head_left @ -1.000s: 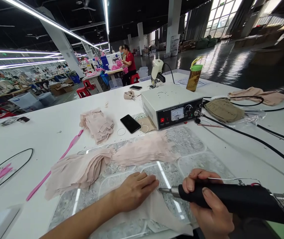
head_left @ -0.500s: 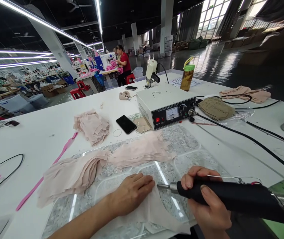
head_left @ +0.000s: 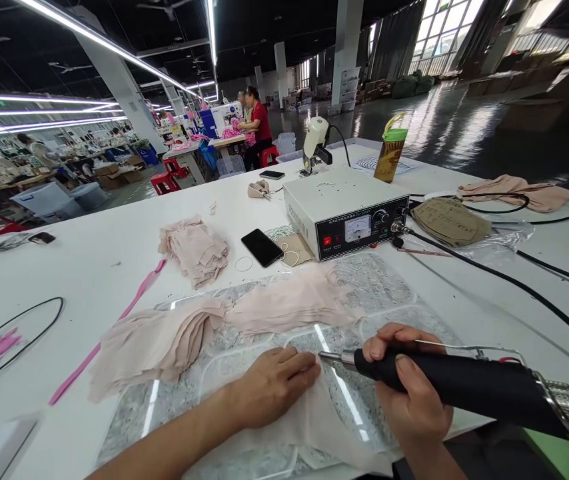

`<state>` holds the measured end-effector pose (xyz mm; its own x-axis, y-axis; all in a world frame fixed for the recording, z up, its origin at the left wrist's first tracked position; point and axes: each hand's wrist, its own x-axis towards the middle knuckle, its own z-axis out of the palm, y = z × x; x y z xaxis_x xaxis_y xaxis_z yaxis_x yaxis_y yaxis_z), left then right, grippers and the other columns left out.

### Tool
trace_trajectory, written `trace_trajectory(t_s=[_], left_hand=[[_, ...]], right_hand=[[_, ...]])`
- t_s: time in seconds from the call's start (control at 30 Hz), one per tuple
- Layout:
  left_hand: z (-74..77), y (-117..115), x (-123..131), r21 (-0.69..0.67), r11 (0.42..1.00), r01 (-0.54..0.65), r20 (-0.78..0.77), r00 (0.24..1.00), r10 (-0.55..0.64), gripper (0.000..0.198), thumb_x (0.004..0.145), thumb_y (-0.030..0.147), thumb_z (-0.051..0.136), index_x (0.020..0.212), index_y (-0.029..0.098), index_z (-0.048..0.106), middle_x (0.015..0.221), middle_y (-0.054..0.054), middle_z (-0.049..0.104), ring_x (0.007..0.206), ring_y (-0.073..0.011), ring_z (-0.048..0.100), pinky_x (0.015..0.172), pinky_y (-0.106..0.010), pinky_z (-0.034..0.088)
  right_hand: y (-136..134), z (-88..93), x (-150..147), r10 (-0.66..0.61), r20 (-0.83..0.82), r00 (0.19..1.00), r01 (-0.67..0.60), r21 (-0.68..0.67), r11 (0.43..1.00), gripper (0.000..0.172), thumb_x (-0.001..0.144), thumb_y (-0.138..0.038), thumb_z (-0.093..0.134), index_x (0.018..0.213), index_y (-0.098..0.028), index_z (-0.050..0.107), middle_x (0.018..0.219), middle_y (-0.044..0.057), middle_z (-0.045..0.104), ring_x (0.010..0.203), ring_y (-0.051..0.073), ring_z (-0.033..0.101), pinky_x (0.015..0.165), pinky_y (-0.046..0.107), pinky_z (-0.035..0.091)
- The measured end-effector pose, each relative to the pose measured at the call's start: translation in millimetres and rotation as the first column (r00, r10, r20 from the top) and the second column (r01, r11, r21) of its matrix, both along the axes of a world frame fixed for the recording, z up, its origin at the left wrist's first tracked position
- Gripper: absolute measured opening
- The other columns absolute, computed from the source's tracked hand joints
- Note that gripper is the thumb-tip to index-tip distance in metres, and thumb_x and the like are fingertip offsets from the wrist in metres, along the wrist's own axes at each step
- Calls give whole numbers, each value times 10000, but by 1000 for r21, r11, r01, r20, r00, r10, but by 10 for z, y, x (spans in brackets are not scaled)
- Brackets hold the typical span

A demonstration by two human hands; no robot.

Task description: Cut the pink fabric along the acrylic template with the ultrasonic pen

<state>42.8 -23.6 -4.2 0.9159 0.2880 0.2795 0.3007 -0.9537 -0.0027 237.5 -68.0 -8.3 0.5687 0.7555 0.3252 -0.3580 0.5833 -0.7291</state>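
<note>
My left hand (head_left: 277, 390) lies palm down on a thin beige fabric piece (head_left: 332, 433), its fingers stretched out and close together near the fabric's edge. In my right hand (head_left: 414, 393) is a black handheld ultrasonic welder (head_left: 469, 387), gripped round its barrel. Its narrow metal tip points left, close by my left fingertips at the fabric edge; I cannot tell whether it touches the cloth. Under the fabric is a glossy grey marbled board (head_left: 374, 277). Two stacks of beige fabric, a left stack (head_left: 149, 350) and a right stack (head_left: 294, 300), lie across its far part.
A control box (head_left: 359, 200) with a dial stands behind the board, its black cable (head_left: 494, 277) running right. A phone (head_left: 262, 247), another fabric pile (head_left: 194, 250), a pink strip (head_left: 109, 330) and a bottle (head_left: 390, 157) are on the table. A person in red (head_left: 259, 123) sits beyond.
The welder's tip has moved slightly away from me along the fabric edge, closer to my left fingertips. The whole view has shifted a little. Both hands keep their hold.
</note>
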Motion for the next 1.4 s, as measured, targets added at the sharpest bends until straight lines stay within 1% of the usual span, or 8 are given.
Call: trace_trajectory(t_s=[0.17,0.4,0.57,0.83,1.0,1.17,1.4], left_hand=[[13,-2,18,11,1000,15,11,1000,-15,228,991,134,371,1107,95,563,1060,-115,641,771,-162,578,661,-286,492],[40,-58,70,-27,1000,12,41,999,-11,219,983,120,378,1068,100,579,1021,-98,646,732,-158,560,623,-284,472],[14,-99,67,-48,999,-23,51,998,25,222,985,125,379,1073,117,582,1021,-92,638,740,-146,560,638,-276,482],[-10,-183,58,-68,995,-67,38,997,70,250,972,122,381,1117,110,584,1075,-121,636,767,-172,565,646,-300,504],[-40,-205,65,-56,996,-72,64,995,75,273,979,123,361,1137,101,583,1093,-132,647,779,-175,570,667,-305,512],[-76,-212,62,-41,997,-60,81,995,63,260,965,104,382,1136,83,577,1107,-132,648,774,-178,567,661,-312,517],[-78,-218,58,-28,997,-77,48,996,78,269,967,104,362,1127,86,577,1098,-142,643,765,-172,566,652,-304,518]], right_hand=[[1,-7,4,4,13,1000,-4,3,1000,98,794,-249,614,887,-237,588,847,-4,558,600,112,546,578,305,488],[-3,5,-4,3,13,1000,-3,7,1000,86,805,-248,605,887,-235,584,850,1,549,605,111,545,582,314,500],[4,6,-6,-3,13,1000,3,9,1000,92,801,-244,600,891,-236,583,851,2,549,599,110,541,575,313,498],[3,21,-15,-10,15,1000,10,-5,1000,91,797,-241,592,888,-239,579,853,2,551,598,114,539,576,315,493],[2,25,-15,-15,13,1000,15,-11,1000,91,794,-239,590,884,-240,575,850,-2,555,596,114,540,577,315,493],[5,23,-18,-22,10,1000,23,-19,1000,93,790,-235,593,881,-236,579,853,2,560,601,118,544,588,320,491],[-18,31,52,-40,-18,999,40,5,999,110,747,-247,579,854,-234,597,818,3,546,553,114,522,517,302,470]])
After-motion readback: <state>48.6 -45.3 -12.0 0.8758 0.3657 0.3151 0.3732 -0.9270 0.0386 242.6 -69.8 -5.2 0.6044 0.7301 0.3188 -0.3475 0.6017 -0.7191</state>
